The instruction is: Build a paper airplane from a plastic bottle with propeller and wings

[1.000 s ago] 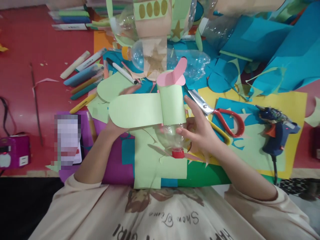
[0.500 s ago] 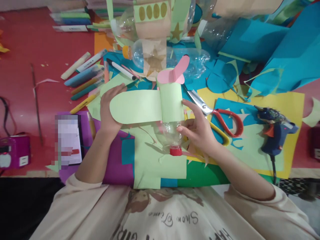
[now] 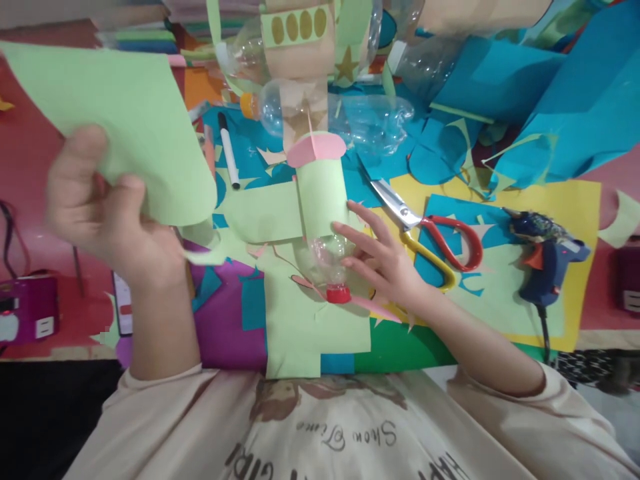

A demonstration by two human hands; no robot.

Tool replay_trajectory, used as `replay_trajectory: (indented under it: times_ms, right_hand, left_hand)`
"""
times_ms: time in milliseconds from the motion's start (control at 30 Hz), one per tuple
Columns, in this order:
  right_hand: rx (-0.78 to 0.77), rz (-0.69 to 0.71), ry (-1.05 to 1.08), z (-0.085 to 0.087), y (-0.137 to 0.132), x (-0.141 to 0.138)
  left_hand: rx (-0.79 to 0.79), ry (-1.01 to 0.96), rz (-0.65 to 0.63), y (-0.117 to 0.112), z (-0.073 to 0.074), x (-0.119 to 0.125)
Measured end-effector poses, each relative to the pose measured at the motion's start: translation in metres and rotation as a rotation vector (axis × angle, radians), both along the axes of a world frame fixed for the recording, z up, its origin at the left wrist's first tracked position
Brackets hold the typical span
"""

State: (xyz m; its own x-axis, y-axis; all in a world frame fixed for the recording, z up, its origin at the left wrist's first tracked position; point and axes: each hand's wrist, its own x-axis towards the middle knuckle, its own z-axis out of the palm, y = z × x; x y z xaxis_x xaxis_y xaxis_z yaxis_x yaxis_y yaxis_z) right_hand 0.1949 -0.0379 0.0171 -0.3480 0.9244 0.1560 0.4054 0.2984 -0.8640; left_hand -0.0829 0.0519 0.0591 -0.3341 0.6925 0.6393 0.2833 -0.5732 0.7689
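My left hand [image 3: 107,210] is raised at the left and grips a large sheet of light green paper [image 3: 120,113] that is lifted off the table. My right hand [image 3: 383,257] rests its spread fingers against a clear plastic bottle with a red cap [image 3: 333,270]. A light green paper sleeve [image 3: 321,199] wraps the bottle, a green paper wing [image 3: 263,212] sticks out to its left, and a pink paper piece [image 3: 315,148] sits at its far end. The bottle lies on coloured paper sheets in front of me.
Red-and-yellow-handled scissors [image 3: 435,237] lie right of the bottle, and a blue hot glue gun [image 3: 543,257] lies further right on yellow paper. More decorated bottles [image 3: 310,67] and blue paper crowd the back. A black marker [image 3: 229,159] lies at the centre left. A purple box [image 3: 27,310] stands at the left edge.
My left hand left the wing and lifted a large green sheet up and to the left. The bottle dropped slightly toward the table, with my right hand still on it.
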Motion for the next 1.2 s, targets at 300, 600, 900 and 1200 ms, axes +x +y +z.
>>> replay_trajectory:
  times_ms: [300,600,900,1200]
  right_hand:
    - [-0.062,-0.167,0.185,0.002,0.004,0.002]
    - [-0.552,-0.538,0.686,0.011,0.015,0.001]
    - [-0.644,-0.877,0.859,0.022,0.029,0.016]
    - [-0.584,-0.898,0.868,0.022,0.029,0.017]
  left_hand:
    - [-0.626,0.010,-0.824,-0.044,-0.028,0.045]
    - [-0.081,0.512,-0.821,-0.060,-0.037,0.060]
    - [0.194,1.223,-0.538,-0.072,-0.046,0.070]
    - [0.005,0.987,-0.506,-0.049,-0.053,0.055]
